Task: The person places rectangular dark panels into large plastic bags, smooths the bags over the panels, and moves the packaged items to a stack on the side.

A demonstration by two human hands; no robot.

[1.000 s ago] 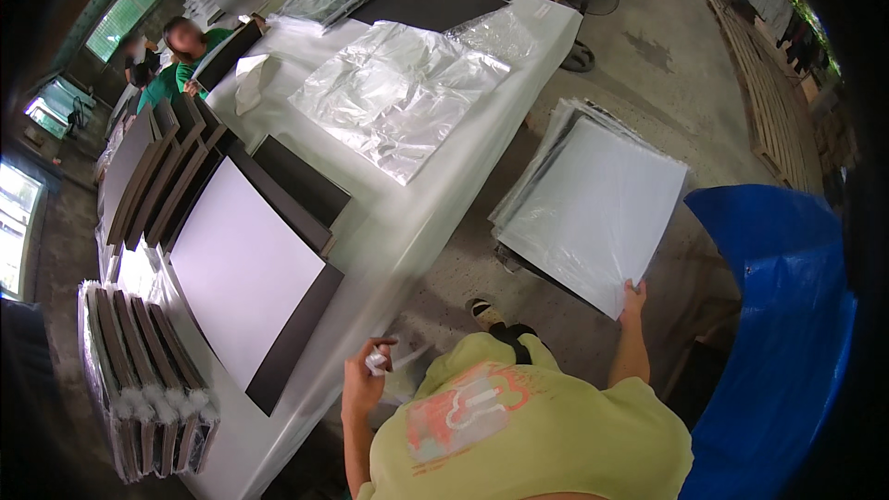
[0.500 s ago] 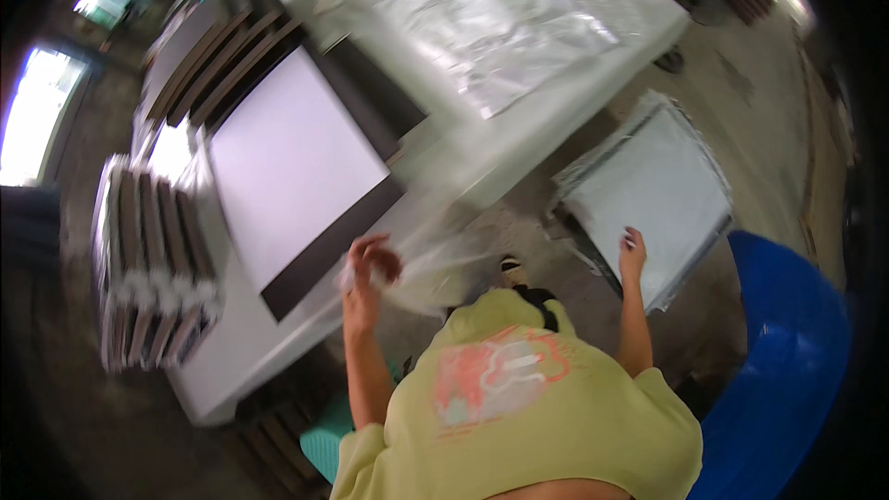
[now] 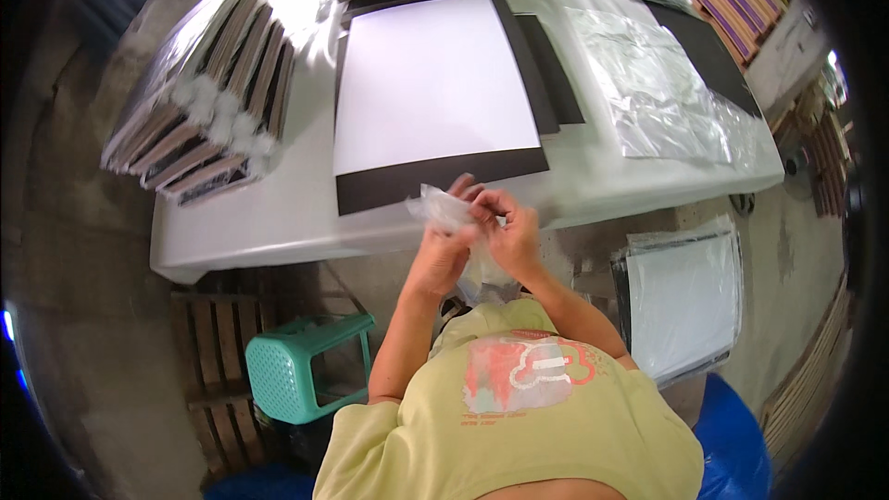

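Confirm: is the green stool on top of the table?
No, the green plastic stool stands on the floor below the white table, left of the person, whose left hand and right hand hold a clear plastic bag.

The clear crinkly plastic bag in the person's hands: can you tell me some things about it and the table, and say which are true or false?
1. Both hands, the left hand and the right hand, hold the clear crinkly plastic bag. True.
2. The bag lies flat on the floor. False: it is held up at the edge of the white table.
3. A white sheet on a dark board lies on the table. True.
4. The teal plastic stool stands on the table. False: it stands on the floor beside it.
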